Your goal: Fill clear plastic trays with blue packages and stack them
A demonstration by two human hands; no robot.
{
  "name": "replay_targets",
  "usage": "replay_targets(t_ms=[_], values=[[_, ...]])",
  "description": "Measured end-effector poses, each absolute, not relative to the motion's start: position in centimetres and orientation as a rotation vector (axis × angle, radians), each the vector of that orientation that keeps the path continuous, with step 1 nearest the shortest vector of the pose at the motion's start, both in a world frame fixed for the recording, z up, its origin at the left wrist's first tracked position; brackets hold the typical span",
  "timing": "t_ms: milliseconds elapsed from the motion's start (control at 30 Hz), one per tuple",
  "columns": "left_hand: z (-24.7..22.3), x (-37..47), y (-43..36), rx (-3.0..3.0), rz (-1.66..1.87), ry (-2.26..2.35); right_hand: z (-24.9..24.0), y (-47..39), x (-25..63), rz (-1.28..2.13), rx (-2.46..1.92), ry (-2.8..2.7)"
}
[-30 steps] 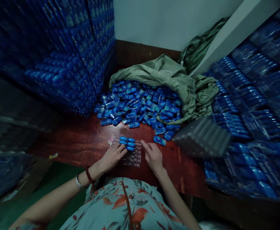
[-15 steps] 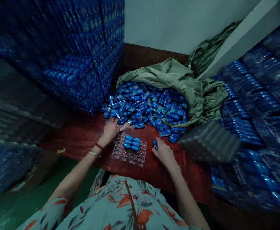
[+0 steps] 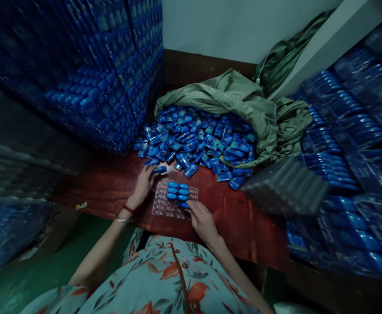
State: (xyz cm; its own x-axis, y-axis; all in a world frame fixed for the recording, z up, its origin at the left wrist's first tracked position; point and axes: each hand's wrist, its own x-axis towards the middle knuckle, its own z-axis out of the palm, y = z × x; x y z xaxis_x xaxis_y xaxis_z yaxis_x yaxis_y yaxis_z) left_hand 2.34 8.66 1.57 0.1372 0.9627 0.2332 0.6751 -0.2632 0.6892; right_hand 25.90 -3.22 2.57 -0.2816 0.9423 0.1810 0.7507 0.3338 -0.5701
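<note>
A clear plastic tray (image 3: 161,205) with rows of moulded hollows lies on the red-brown tabletop before me. Several glossy blue bottles (image 3: 173,190) rest in two columns in its upper middle. Over the tray's right side, my right hand (image 3: 201,218) pinches one small blue bottle (image 3: 183,205) just below the filled hollows. My left hand (image 3: 146,179), with a red bracelet and a pale one at its wrist, grips another blue bottle (image 3: 160,169) left of the tray's upper corner. Beyond the hands spreads a heap of loose blue bottles (image 3: 194,135).
A green woven sack (image 3: 230,93) lies behind the heap. Tall stacks of filled blue trays (image 3: 112,87) stand at left, and more blue stacks (image 3: 350,144) at right. Nested grey trays (image 3: 285,185) sit right of the work area. A yellow label (image 3: 81,205) lies near the table's front edge.
My right hand has moved left with its blue bottle, from beside the tray to over it. My left hand has drawn back slightly from the heap with a bottle in its fingers.
</note>
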Motion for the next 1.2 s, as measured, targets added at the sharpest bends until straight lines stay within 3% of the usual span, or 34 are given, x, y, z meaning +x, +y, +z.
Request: replay_targets(t_ms=[133,267,467,767,1000,1200], values=[[3.6,-0.2,2.7,1.755,1.125,1.706,3.9,-2.9,25.5,0.308,-1.548,-2.44],[5.2,0.1,-2.2,1.889,1.087,1.597,5.8,-2.4,23.8,0.22,-1.675,-2.588],[4.2,3.4,-2.4,2.255,1.008,1.333,6.1,-1.0,24.2,0.166,-1.54,-2.751],[3.3,3.8,-0.2,2.529,0.679,1.183,2.9,-2.1,26.3,0.223,-1.407,-2.247],[5.8,6.3,0.9,2.697,0.123,1.079,3.9,5.8,27.6,0.402,-1.725,-1.748],[5.1,4.6,1.1,2.857,0.353,1.057,4.4,10.1,26.2,0.578,-2.176,-1.939]])
